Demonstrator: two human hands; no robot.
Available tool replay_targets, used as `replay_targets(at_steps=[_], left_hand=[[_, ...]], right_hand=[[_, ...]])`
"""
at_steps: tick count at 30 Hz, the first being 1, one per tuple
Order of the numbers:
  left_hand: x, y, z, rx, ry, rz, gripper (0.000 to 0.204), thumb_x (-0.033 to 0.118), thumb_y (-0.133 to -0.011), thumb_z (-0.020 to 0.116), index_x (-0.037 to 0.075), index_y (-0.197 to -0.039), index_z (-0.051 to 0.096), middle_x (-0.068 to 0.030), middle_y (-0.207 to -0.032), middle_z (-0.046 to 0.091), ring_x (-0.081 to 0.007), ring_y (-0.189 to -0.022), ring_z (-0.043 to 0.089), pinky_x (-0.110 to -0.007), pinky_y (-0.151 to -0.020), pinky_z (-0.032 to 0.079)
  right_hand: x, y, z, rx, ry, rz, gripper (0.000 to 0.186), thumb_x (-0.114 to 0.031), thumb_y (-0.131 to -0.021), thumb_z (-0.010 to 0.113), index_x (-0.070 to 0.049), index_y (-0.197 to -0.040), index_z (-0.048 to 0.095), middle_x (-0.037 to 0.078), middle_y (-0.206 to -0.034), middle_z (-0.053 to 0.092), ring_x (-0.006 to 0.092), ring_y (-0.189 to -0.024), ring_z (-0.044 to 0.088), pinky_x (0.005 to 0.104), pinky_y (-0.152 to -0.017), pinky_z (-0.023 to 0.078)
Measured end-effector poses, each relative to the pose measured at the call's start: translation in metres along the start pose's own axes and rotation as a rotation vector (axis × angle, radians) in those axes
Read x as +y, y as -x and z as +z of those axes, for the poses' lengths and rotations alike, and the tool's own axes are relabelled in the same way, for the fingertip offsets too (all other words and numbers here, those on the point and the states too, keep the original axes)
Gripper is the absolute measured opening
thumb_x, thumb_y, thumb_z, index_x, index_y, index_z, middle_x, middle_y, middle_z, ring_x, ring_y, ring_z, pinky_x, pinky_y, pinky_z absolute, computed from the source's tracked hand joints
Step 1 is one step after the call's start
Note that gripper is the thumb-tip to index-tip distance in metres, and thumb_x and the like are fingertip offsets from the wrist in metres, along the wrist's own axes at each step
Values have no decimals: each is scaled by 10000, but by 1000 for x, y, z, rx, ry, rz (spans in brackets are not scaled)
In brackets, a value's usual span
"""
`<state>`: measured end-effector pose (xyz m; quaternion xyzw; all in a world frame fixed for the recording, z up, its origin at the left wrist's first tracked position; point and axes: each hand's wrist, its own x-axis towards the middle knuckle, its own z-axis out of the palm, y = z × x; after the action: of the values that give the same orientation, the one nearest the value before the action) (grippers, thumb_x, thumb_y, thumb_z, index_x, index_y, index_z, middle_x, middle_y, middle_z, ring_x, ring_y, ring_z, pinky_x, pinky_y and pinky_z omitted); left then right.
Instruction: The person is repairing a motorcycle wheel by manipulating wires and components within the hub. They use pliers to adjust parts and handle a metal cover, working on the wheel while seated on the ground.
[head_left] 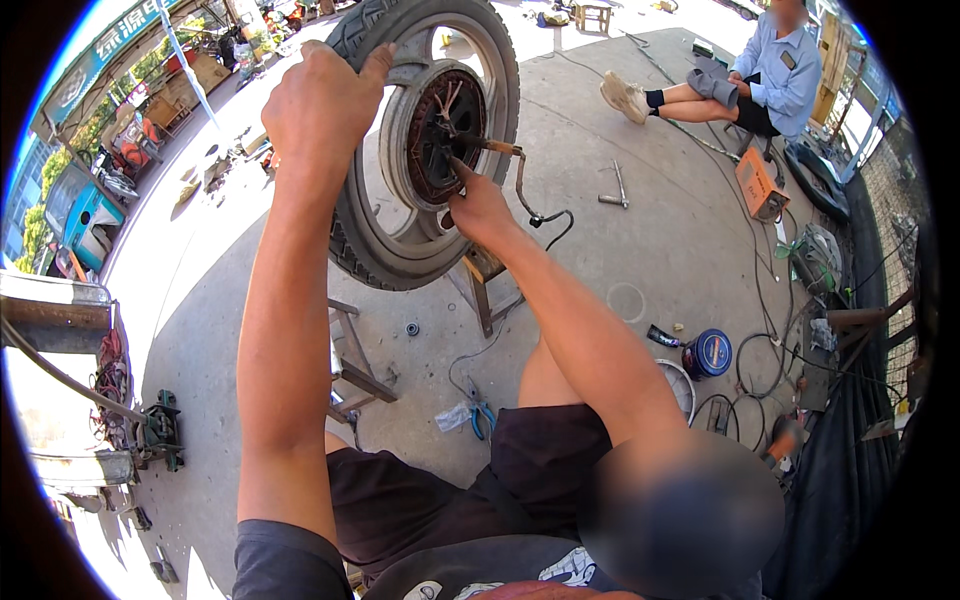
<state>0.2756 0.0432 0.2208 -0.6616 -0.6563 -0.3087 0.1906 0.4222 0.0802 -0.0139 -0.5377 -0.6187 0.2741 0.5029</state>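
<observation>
A grey spoked wheel (410, 215) with a black treaded tyre stands raised before me over a small stool (480, 298). My left hand (325, 100) grips the tyre at its upper left, fingers wrapped over the tread. My right hand (480, 210) is closed at the lower right of the open hub (440, 115), index finger near its dark centre; what it holds, if anything, is unclear. Wires stick out of the hub, and a tool with a wooden-looking handle (497, 147) and a bent metal rod juts rightward, a black cable hanging below it.
A seated person (785, 75) is at the back right near an orange machine (762, 185) and loose tyre (815, 180). Pliers (480, 420), a blue tub (707, 353), cables and a T-handled tool (615, 197) lie on the concrete. A stool (355, 375) and metal bench (55, 315) are left.
</observation>
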Motion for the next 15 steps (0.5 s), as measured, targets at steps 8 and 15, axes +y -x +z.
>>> replay_targets(at_steps=[8,15], left_hand=[[-1,2,-1,-2,-5,-7,881,756,-888,569,-85,-1145,620,-277,-992,731,-436,-981,715,-511,-828,551],[0,0,0,4,6,8,872,747,-892,570,-85,-1147,619,-274,-990,731,-431,-982,715,-507,-832,549]], right_hand=[[-9,3,1,-8,-22,8,594,-110,-868,544,-40,-1458,530,278,-1069,714,457,-1042,670,528,-927,513],[-29,6,-7,256,-392,26,252,-166,-981,592,3,-1117,720,172,-826,732,264,-700,684,384,-636,513]])
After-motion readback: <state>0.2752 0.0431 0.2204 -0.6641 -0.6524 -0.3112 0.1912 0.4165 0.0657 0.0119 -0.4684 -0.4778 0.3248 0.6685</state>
